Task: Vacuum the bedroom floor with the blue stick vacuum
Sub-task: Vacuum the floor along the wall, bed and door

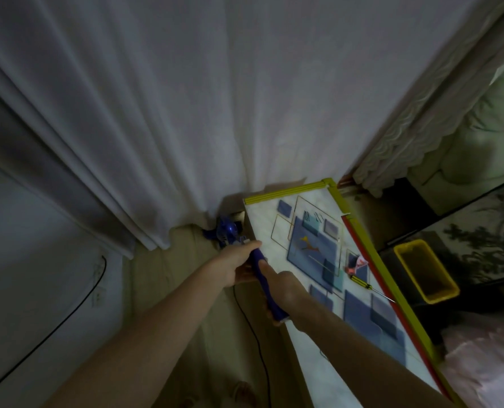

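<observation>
Glossy blue plastic vacuum (229, 231), soft white cloth curtain (156, 113)

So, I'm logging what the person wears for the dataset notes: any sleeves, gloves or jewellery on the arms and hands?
None that shows. Both forearms are bare up to the frame's edge, with no sleeve in view. The left hand and right hand wear no gloves; no watch, bracelet or ring is visible, though the picture is dim.

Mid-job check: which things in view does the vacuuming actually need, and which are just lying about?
Needed: blue stick vacuum, held by left hand and right hand; its black cord; the floor.

Lying about: screwdriver on the patterned table; yellow bin; curtain.
</observation>
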A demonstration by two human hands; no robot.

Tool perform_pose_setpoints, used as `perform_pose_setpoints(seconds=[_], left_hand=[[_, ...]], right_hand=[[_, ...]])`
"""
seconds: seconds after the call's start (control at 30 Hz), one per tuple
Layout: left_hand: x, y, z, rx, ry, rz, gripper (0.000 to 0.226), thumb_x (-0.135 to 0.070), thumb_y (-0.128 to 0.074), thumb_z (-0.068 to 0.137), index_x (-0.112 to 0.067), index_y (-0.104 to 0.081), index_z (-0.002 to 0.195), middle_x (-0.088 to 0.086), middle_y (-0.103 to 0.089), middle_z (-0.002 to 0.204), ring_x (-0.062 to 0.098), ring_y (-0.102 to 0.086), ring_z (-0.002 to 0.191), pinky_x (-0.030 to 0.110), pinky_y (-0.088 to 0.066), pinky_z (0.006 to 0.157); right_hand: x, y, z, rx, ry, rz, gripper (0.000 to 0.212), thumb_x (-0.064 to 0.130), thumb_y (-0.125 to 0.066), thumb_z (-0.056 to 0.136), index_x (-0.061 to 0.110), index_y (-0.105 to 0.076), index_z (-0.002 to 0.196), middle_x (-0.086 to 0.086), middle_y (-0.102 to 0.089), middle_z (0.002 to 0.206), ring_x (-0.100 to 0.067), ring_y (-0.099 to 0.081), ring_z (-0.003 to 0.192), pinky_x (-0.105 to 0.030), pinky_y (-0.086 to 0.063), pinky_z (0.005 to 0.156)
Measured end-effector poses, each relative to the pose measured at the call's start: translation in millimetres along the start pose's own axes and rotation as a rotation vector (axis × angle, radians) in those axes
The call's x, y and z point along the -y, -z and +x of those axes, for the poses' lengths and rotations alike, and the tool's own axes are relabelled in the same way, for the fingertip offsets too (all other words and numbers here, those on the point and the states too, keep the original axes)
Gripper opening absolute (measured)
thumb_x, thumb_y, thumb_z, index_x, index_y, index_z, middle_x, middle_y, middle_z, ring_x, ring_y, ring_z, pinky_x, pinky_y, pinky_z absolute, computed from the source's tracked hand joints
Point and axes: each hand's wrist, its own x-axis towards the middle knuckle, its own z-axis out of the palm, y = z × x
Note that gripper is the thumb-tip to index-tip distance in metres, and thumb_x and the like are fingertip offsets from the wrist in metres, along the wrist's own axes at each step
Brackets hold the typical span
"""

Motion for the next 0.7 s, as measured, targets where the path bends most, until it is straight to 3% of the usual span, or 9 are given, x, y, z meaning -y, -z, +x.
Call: perform_pose_setpoints(seconds=[0.17,0.27,0.37,0.47,0.57,0.63,0.7], left_hand=[[9,-3,-18,0.075,0.023,0.000,0.037,-0.025,-0.068,0.089,-0.001,-0.061,0.116,0.015,-0.069,0.096,0.025,-0.068,0.082,0.031,-0.057,0.053],[14,-6,-22,0.101,0.040,0.016,0.037,-0.025,-0.067,0.090,-0.002,-0.059,0.117,0.016,-0.068,0.099,0.025,-0.068,0.082,0.033,-0.059,0.056],[20,-6,-16,0.069,0.028,0.036,0.038,-0.027,-0.067,0.090,-0.004,-0.057,0.118,0.018,-0.068,0.108,0.029,-0.069,0.093,0.037,-0.060,0.069],[26,-3,-3,-0.001,0.005,0.034,0.031,-0.027,-0.068,0.088,-0.005,-0.060,0.109,0.018,-0.069,0.107,0.032,-0.068,0.098,0.045,-0.056,0.086],[21,-1,14,-0.061,-0.027,-0.008,0.031,-0.029,-0.068,0.087,-0.005,-0.062,0.106,0.014,-0.069,0.095,0.029,-0.066,0.090,0.043,-0.054,0.091],[12,-1,22,-0.067,-0.057,-0.042,0.027,-0.030,-0.068,0.087,-0.007,-0.062,0.101,0.011,-0.068,0.087,0.026,-0.065,0.084,0.041,-0.054,0.090],[6,0,24,-0.044,-0.052,-0.063,0.027,-0.031,-0.068,0.087,-0.008,-0.062,0.100,0.010,-0.068,0.085,0.025,-0.065,0.085,0.039,-0.055,0.083]], right_hand=[[-4,14,-39,0.030,0.008,0.036,0.052,0.050,-0.037,0.101,0.003,-0.050,0.087,-0.010,-0.056,0.064,-0.012,-0.052,0.034,-0.019,-0.040,0.034],[-10,9,-43,0.001,-0.003,0.036,0.052,0.052,-0.038,0.100,0.003,-0.051,0.085,-0.010,-0.057,0.066,-0.014,-0.053,0.039,-0.022,-0.044,0.039],[-21,-2,-31,-0.036,0.000,0.013,0.051,0.055,-0.038,0.098,0.009,-0.050,0.078,-0.008,-0.057,0.068,-0.018,-0.053,0.052,-0.029,-0.047,0.057],[-25,-15,-13,-0.041,-0.015,0.040,0.052,0.054,-0.036,0.099,0.008,-0.051,0.080,-0.006,-0.055,0.061,-0.015,-0.052,0.041,-0.026,-0.047,0.047],[-11,-22,-1,-0.048,-0.010,0.061,0.051,0.051,-0.035,0.101,0.006,-0.049,0.081,-0.006,-0.054,0.056,-0.009,-0.049,0.029,-0.019,-0.041,0.035],[0,-18,6,-0.042,0.006,0.050,0.053,0.052,-0.033,0.101,0.005,-0.050,0.081,-0.006,-0.055,0.058,-0.010,-0.050,0.031,-0.019,-0.043,0.037],[6,-12,11,-0.055,0.022,0.011,0.055,0.054,-0.033,0.100,0.008,-0.050,0.077,-0.006,-0.055,0.063,-0.014,-0.053,0.043,-0.026,-0.048,0.048]])
